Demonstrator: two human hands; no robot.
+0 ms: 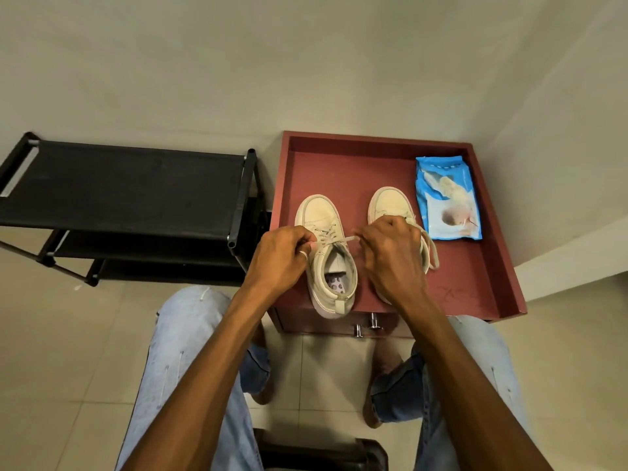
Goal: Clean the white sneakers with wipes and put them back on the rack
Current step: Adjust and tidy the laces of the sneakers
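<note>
Fingers [303,236] stretch the lace across the left sneaker

Fingers of the left hand [282,256] are curled and pinch one end of the lace [344,239]. The fingers of the right hand [390,253] are curled as well and pinch the other end. The lace runs stretched between them, over the open mouth of the left sneaker [321,215].

This sneaker lies on the red surface [339,158]. Its long axis points away from the person, with the toe far and the heel at the front edge. One hand is on each side of it, both equally close, so the pull goes crosswise to the shoe.

To the right of this sneaker stands the second sneaker [390,202], partly hidden under the right hand. Further right lies the blue wipes pack [448,205]. To the left of this sneaker, off the surface, stands the black rack [129,185]. I judge that the lace is being tied or loosened, but I cannot tell which.
</note>
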